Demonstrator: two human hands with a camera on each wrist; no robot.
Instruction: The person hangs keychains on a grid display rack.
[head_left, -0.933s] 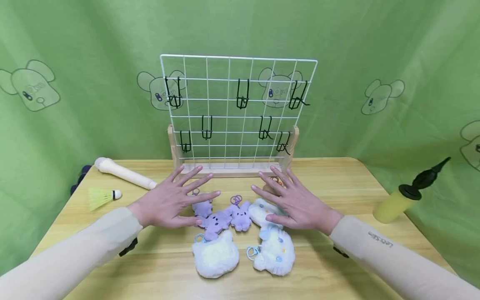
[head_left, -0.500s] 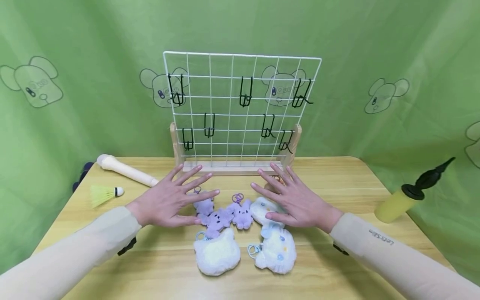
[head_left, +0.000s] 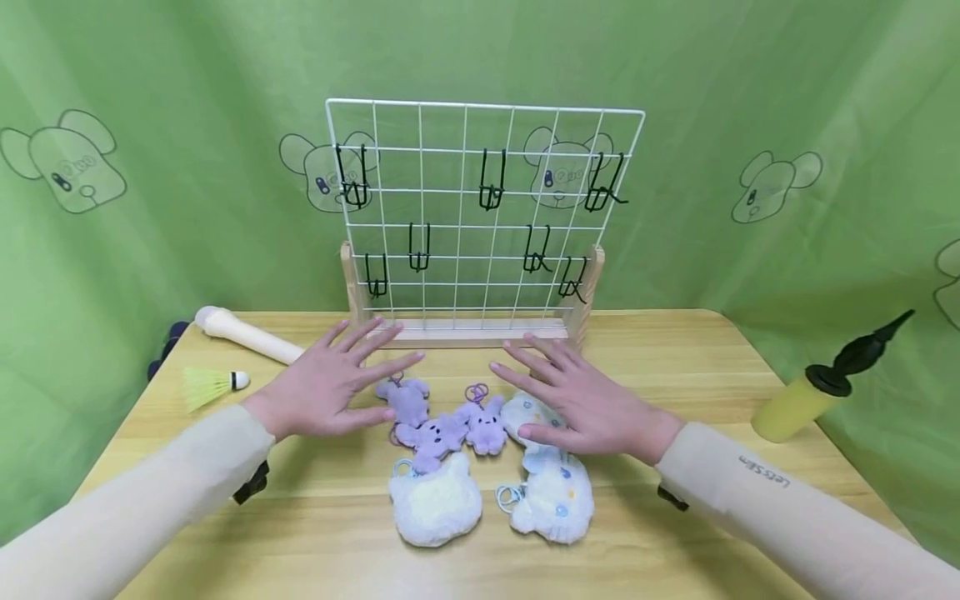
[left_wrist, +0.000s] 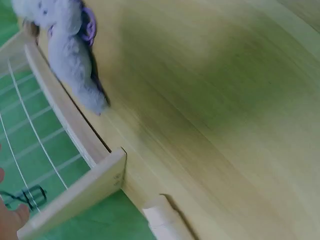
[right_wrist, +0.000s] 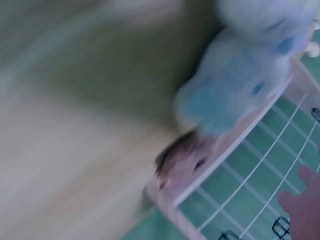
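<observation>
In the head view my left hand [head_left: 326, 383] hovers with fingers spread, left of three small purple plush keychains, a far one [head_left: 408, 402], a middle one [head_left: 433, 440] and a right one [head_left: 486, 427]. My right hand [head_left: 581, 404], also spread and holding nothing, partly covers a white plush keychain [head_left: 525, 410]. Nearer me lie two more white plush keychains, a left one [head_left: 437, 504] and a right one [head_left: 557, 498] with blue eyes. A brownish thing [right_wrist: 185, 160] beyond the white plushes shows blurred in the right wrist view; my right hand hides it in the head view.
A white wire grid rack on a wooden base [head_left: 480, 335] stands at the back, bearing several black hooks [head_left: 491, 198]. To the left lie a white microphone [head_left: 251, 335] and a yellow shuttlecock [head_left: 210, 385]. A yellow pump [head_left: 795, 404] with a black nozzle stands at the right.
My left hand has shifted left and slightly away from me, uncovering more of the far purple plush. The right hand has moved a little left. The keychains stay where they were.
</observation>
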